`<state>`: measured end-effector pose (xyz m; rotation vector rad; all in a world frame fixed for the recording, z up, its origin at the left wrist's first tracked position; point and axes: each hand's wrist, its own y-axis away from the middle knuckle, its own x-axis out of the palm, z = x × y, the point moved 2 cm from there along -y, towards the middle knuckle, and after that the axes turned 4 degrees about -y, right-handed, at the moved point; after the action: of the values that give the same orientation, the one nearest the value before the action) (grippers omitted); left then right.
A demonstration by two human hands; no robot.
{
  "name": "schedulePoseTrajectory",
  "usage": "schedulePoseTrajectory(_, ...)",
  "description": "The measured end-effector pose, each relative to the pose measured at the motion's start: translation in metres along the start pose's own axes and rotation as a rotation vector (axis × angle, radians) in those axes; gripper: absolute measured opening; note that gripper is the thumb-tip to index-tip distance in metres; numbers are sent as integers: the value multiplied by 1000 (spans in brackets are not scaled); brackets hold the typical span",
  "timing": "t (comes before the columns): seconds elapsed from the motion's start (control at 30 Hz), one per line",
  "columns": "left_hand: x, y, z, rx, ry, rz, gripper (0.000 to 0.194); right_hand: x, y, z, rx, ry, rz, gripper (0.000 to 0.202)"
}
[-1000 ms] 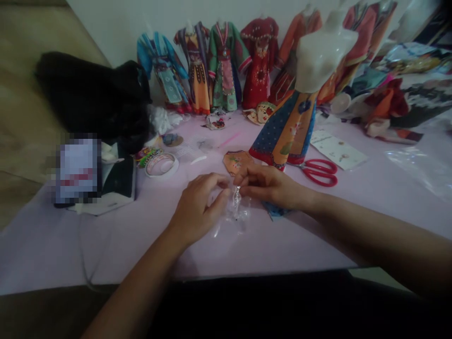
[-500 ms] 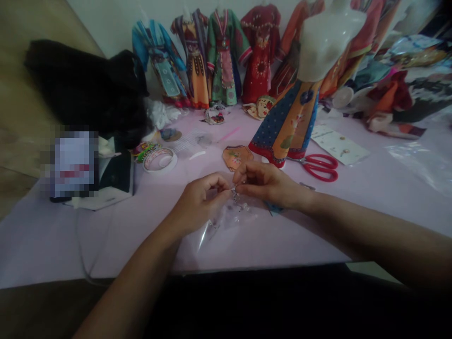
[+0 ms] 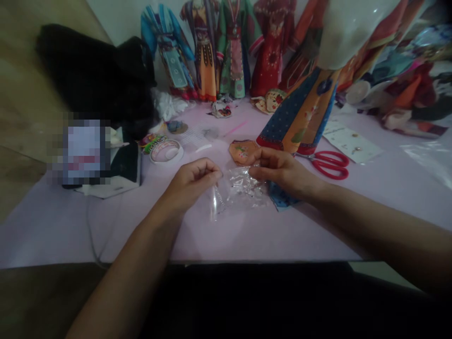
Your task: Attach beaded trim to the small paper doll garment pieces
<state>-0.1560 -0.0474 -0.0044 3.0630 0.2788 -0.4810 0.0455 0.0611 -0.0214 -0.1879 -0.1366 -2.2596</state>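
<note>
My left hand (image 3: 192, 183) is closed in a pinch, and a thin silvery chain (image 3: 219, 195) hangs down below its fingertips. My right hand (image 3: 282, 172) pinches the upper edge of a clear plastic bag (image 3: 245, 190) holding small shiny pieces, too blurred to name. The bag lies between my two hands, with a glossy plastic flap under the chain. Just beyond my right fingertips is an embroidered orange fabric piece (image 3: 240, 153). Blue patterned fabric (image 3: 282, 197) lies under my right hand, partly hidden by it.
Red-handled scissors (image 3: 332, 165) lie right of my right hand, by a small mannequin in a blue and orange skirt (image 3: 300, 113). Dressed doll forms line the wall. A tape roll (image 3: 180, 153), a blurred-out phone (image 3: 84, 150) and a black bag (image 3: 95, 75) are left.
My hands have moved apart from where their fingertips met. The plastic bag now shows spread between them, and the chain hangs from my left fingers. The view has shifted slightly.
</note>
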Motion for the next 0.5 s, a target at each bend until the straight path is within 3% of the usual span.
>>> schedulePoseTrajectory(0.33, -7, -1, 4, -19, 86, -25, 11, -10, -1, -2, -46, -32, -58, 20)
schedulePoseTrajectory(0.5, -5, -1, 0, -8, 143, 11, 20, -10, 0, -3, -48, -85, -81, 20)
